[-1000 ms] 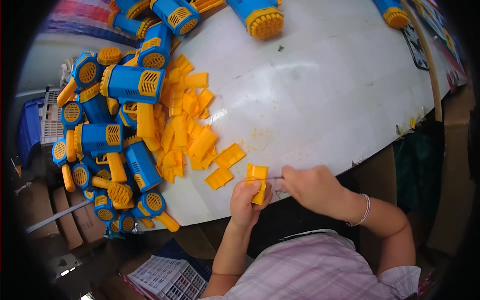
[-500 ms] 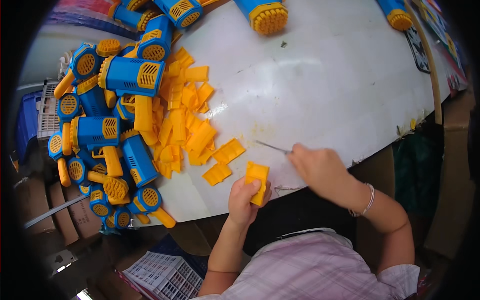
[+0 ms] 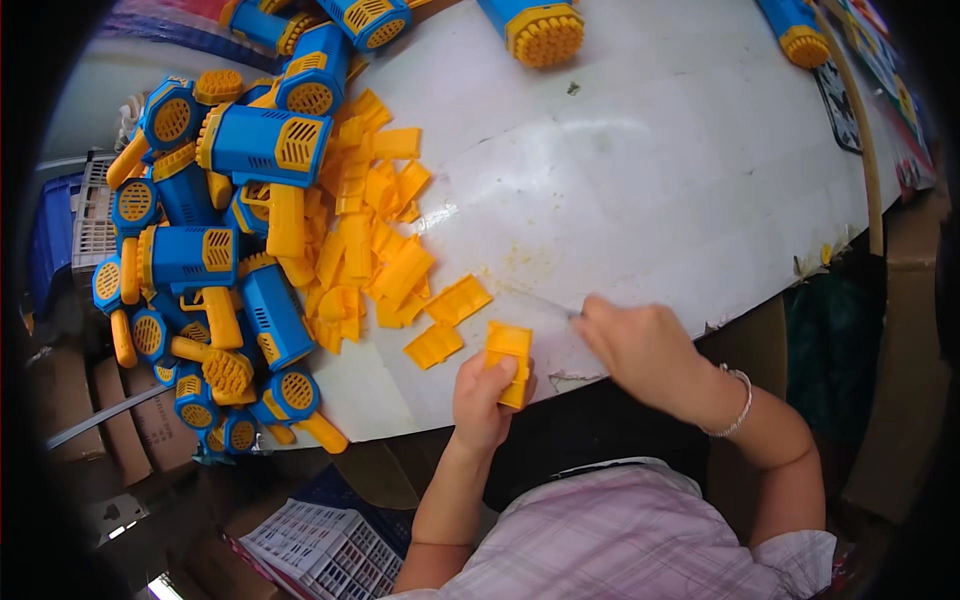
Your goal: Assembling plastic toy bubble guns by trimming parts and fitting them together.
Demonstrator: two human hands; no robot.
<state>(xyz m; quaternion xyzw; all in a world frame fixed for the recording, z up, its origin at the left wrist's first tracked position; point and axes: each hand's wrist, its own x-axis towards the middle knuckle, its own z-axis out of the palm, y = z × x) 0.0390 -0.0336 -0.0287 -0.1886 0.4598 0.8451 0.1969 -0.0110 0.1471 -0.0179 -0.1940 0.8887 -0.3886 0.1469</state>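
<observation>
Near the front edge of the table, my left hand (image 3: pixel 482 402) pinches a yellow plastic cover (image 3: pixel 509 345), thumb across its face. To its right and a little higher, my right hand (image 3: pixel 640 350) grips a slim, pointed metal tool (image 3: pixel 545 304). The tool is smeared by motion and points left over the table, apart from the cover; whether it is a knife cannot be made out. Two loose yellow covers (image 3: pixel 460 299) lie just beyond my left hand, beside a heap of similar yellow covers (image 3: pixel 355 240).
Many blue and yellow toy bubble guns (image 3: pixel 265 145) are piled at the left. Another blue and yellow toy (image 3: pixel 545 38) lies at the far edge. A phone (image 3: pixel 838 108) rests by the right rim of the white table (image 3: pixel 680 170), where yellow crumbs are scattered mid-table.
The metal tool has swung slightly and is now blurred. My left hand, with the yellow cover, has shifted a little left. The whole view has moved slightly.
</observation>
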